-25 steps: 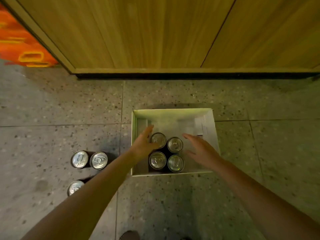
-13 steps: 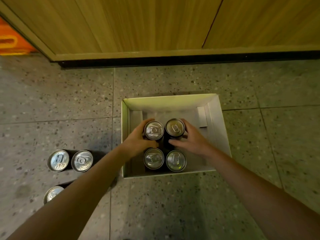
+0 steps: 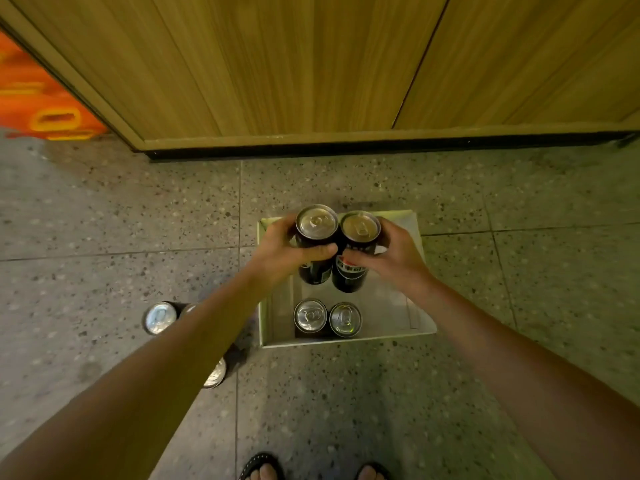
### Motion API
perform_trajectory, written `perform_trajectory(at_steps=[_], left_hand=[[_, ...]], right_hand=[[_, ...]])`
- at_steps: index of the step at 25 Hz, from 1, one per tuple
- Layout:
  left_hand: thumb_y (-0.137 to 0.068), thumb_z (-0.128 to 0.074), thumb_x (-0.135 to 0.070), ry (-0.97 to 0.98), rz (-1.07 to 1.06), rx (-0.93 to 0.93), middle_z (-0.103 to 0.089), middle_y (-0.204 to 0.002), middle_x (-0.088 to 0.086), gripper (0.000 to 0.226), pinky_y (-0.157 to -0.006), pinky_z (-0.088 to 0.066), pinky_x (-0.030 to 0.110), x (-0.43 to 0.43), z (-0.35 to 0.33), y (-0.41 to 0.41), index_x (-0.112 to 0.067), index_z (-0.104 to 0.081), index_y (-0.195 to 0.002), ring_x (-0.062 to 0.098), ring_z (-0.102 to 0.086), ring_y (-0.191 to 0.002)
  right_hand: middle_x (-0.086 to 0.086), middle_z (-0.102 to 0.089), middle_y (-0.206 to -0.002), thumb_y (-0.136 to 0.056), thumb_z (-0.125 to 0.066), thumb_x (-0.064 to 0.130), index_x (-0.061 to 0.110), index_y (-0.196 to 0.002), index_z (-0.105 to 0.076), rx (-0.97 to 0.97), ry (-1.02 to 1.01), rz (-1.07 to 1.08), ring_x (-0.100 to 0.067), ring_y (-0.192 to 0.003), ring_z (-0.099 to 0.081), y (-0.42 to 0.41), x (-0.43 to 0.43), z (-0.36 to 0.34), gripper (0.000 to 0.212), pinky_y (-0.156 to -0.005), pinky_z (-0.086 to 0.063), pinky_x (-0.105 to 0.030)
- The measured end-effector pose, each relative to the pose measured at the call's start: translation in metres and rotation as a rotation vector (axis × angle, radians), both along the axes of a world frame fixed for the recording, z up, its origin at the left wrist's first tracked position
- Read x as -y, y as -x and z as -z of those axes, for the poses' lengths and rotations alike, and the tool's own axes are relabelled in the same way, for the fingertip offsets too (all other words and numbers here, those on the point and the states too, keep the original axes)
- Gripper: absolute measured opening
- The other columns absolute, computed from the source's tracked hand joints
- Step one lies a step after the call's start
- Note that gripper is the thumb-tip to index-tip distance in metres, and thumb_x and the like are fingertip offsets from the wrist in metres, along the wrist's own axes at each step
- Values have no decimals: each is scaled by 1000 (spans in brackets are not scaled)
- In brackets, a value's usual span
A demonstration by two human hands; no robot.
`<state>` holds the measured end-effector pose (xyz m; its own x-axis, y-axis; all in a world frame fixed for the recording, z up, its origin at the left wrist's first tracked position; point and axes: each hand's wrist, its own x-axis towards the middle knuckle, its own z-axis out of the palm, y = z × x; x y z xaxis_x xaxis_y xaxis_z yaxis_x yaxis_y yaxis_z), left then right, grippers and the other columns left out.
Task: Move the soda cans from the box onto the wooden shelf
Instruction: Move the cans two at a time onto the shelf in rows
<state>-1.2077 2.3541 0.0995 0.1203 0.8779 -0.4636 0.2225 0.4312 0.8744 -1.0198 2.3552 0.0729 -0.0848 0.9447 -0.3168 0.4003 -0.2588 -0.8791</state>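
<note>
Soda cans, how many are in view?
7. One can in the left hand, one in the right hand, two standing in the box, three on the floor left of it, two partly behind the left forearm; others may be hidden.

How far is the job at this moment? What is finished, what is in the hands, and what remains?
Done: no can is visible on the wooden panels; some floor cans stand left of the box. In hand: the left hand grips one can, the right hand a second can, both raised above the box. Left: two cans stand inside it.
</note>
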Motion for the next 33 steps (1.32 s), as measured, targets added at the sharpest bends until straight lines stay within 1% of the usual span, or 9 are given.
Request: perform_trajectory(at_steps=[4,7,11,16,19,21,23,27,33], left_hand=[[-70,-75,-14,-74,19,45,-63,-96,-12,35,-88,-41,25,-9,-171,3,-31,-57,-94,2,-55,-94],[-73,-72,-15,-115,-41,102,-57,-89,-19,30,-76,-39,16,-11,-317,6,-32,-54,-89,-9,-50,-83],[-75,-71,-16,-200,-99,124,-53,-85,-23,31,-72,-36,14,-14,-498,14,-35,-51,-89,-9,-47,-81],[-74,-72,-14,-329,-137,120,-52,-82,-24,34,-62,-39,6,-11,-674,20,-28,-49,-95,-12,-47,-75],[-69,-75,-21,-385,-103,115,-64,-97,-13,40,-73,-41,15,-15,-740,20,-17,-59,-105,3,-58,-95],[-69,-75,-22,-432,-98,136,-64,-98,-12,40,-73,-40,17,-19,-787,18,-21,-59,-105,6,-58,-95],[-71,-73,-20,-464,-92,167,-60,-95,-14,41,-73,-40,18,-29,-820,11,-24,-56,-108,9,-56,-94],[-74,-72,-20,-499,-129,174,-56,-106,-3,52,-82,-37,26,-58,-861,-12,-17,-52,-121,12,-50,-98],[-73,-73,-22,-529,-222,160,-61,-121,8,54,-77,-40,25,-142,-883,-48,-13,-53,-121,14,-53,-96]], right_hand=[[12,-63,-92,-63,-81,14,14,-107,-59,-48,-113,31,10,-84,-59,8,-12,-171,50,-74,-47,-8],[21,-58,-90,-66,-78,15,12,-111,-57,-84,-165,22,15,-81,-55,17,-19,-316,50,-68,-43,2],[24,-53,-88,-67,-77,21,13,-115,-55,-82,-253,15,10,-83,-51,27,-27,-500,53,-64,-42,1],[8,-58,-98,-66,-79,21,11,-114,-56,-78,-339,-15,-5,-90,-56,34,-31,-683,54,-71,-42,-8],[9,-55,-100,-67,-78,18,10,-117,-54,-61,-398,-30,-6,-95,-53,34,-30,-757,56,-66,-41,-2],[7,-57,-102,-68,-77,17,9,-117,-55,-57,-449,-20,-7,-97,-53,32,-29,-804,54,-65,-41,-2],[1,-62,-110,-68,-77,20,10,-117,-55,-55,-484,-10,-10,-100,-55,30,-36,-835,54,-72,-42,-7],[-5,-61,-125,-67,-77,31,14,-121,-54,6,-514,20,-20,-115,-56,13,-69,-874,61,-93,-47,-31],[-6,-59,-128,-70,-75,25,14,-123,-51,-16,-532,-44,-21,-117,-55,-18,-158,-902,59,-90,-46,-30]])
